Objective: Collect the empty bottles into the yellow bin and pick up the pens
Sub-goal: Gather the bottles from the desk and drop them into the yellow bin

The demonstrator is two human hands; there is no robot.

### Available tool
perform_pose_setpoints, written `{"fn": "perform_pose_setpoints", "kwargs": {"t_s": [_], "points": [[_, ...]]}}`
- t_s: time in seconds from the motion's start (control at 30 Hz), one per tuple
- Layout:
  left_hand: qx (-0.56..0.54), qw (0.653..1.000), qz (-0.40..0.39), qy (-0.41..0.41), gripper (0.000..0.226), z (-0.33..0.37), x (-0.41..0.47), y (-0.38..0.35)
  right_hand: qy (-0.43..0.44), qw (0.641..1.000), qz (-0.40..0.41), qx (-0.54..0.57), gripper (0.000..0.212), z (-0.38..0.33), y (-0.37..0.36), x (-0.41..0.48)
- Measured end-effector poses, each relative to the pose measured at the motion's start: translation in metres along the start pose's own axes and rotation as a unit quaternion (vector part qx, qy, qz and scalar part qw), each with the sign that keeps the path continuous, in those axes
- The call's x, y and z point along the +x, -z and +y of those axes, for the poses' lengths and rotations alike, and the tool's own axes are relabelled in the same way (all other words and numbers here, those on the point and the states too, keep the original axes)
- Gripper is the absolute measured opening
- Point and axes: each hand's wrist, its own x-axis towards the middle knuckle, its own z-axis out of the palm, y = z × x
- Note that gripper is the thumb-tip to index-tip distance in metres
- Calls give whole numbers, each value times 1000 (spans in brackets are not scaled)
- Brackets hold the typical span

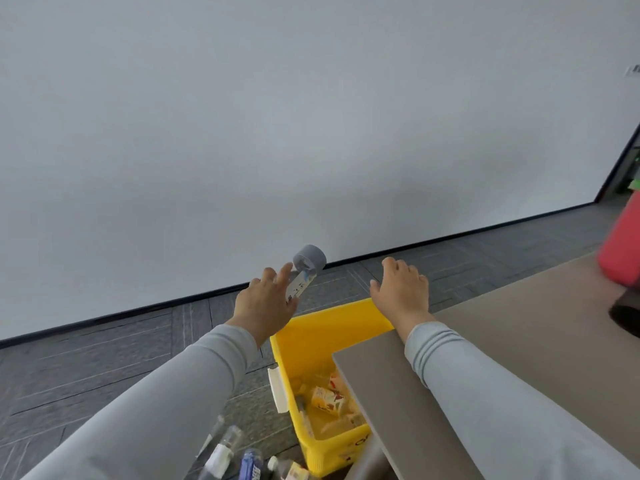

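The left hand [266,303] is holding a small clear bottle [302,284] by its lower end, its fingers lying almost straight along it and the grey cap [310,259] pointing up and away. Just below and right of that grip, the yellow bin [287,368] is sitting on the floor, holding a printed carton [327,400] and other pale packaging. The right hand [401,289] is hovering past the bin's far rim, fingers loose and holding nothing. Below the left forearm, more bottles [225,452] are lying beside the bin.
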Motion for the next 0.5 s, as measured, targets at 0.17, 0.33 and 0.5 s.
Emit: {"fn": "perform_pose_setpoints", "kwargs": {"t_s": [0.17, 0.33, 0.5], "points": [[-6, 998, -14, -54, 69, 28, 35, -17, -2, 999, 33, 10, 34, 0, -2, 1], [7, 993, -99, -65, 72, 41, 48, -43, -4, 999, 39, 13, 35, 2, -4, 3], [2, 994, -73, -84, 63, 41, 36, -40, 7, 999, 30, 9, 36, 2, -3, 4]]}}
